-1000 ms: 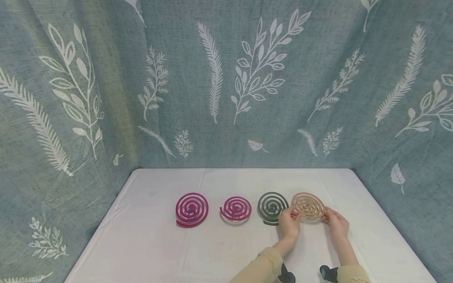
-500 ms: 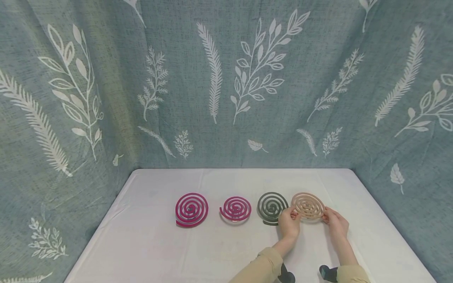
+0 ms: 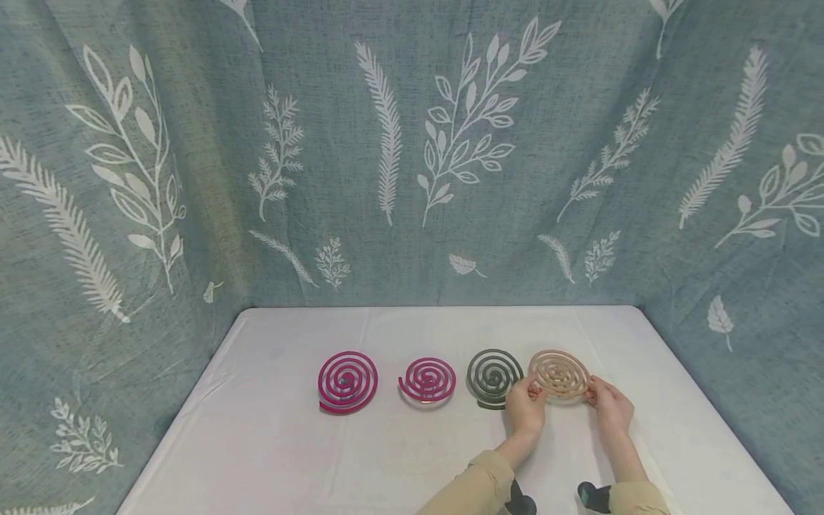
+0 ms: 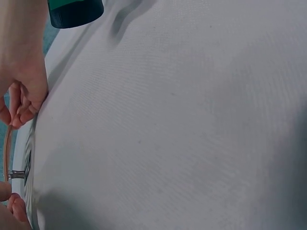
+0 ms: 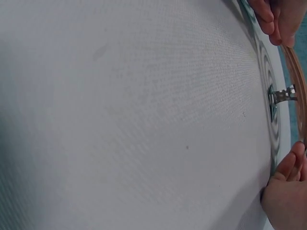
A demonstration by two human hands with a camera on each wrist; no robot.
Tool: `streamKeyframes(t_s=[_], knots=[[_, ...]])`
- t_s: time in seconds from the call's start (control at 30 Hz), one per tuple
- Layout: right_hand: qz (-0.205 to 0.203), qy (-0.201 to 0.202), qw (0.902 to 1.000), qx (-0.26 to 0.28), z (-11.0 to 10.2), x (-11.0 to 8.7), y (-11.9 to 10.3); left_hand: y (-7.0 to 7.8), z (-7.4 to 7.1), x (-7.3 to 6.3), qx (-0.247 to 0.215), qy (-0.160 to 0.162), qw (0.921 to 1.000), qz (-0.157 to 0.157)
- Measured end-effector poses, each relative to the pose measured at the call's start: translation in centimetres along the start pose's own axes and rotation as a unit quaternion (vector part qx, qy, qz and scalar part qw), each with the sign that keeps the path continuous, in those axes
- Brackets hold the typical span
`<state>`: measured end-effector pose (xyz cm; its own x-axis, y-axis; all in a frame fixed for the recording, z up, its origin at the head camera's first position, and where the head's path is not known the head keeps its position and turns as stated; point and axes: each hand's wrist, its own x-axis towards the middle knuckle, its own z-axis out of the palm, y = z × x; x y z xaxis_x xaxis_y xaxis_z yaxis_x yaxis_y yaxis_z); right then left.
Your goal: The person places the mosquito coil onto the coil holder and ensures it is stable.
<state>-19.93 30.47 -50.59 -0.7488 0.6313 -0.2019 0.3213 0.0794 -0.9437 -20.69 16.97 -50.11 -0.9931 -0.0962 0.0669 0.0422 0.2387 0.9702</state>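
Observation:
A tan mosquito coil [image 3: 558, 373] sits raised above the table at the right, in the head view. My left hand [image 3: 526, 409] pinches its left rim. At its right rim, the fingertips of my right hand [image 3: 611, 406] do the same. Below the coil a small metal stand [image 5: 284, 95] shows in the right wrist view, its upper end meeting the coil's underside. A dark green coil [image 3: 493, 376] lies just left, partly hidden behind my left hand.
Two magenta coils, a smaller one [image 3: 428, 380] and a larger one [image 3: 347, 381], are further left in the same row. All are on a white-covered table [image 3: 290, 458]. A patterned grey-green curtain [image 3: 399, 265] encloses the back and sides.
The head view has shifted very slightly. Both hands keep their hold on the tan coil, and no object visibly moves.

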Motion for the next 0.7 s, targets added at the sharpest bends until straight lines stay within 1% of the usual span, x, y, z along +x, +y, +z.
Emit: streamKeyframes(t_s=[0.27, 0.37, 0.47, 0.6, 0.7], knots=[[0.004, 0.016, 0.9998, -0.006, 0.2, -0.14, 0.26, 0.01, -0.39, -0.21, 0.002, -0.013, 0.9999, -0.003], [0.005, 0.021, 0.9998, 0.004, 0.3, -0.19, 0.3, 0.05, -0.51, -0.22, 0.0, -0.013, 0.9999, -0.005], [0.01, 0.028, 0.9994, 0.019, 0.35, -0.25, 0.2, 0.05, -0.58, -0.23, 0.005, -0.015, 0.9999, -0.004], [0.021, 0.036, 0.9975, 0.056, 0.35, -0.23, 0.02, 0.06, -0.65, -0.31, 0.01, -0.02, 0.9997, -0.008], [0.029, 0.041, 0.9961, 0.073, 0.27, -0.24, -0.07, 0.16, -0.77, -0.46, 0.015, -0.025, 0.9995, -0.011]])
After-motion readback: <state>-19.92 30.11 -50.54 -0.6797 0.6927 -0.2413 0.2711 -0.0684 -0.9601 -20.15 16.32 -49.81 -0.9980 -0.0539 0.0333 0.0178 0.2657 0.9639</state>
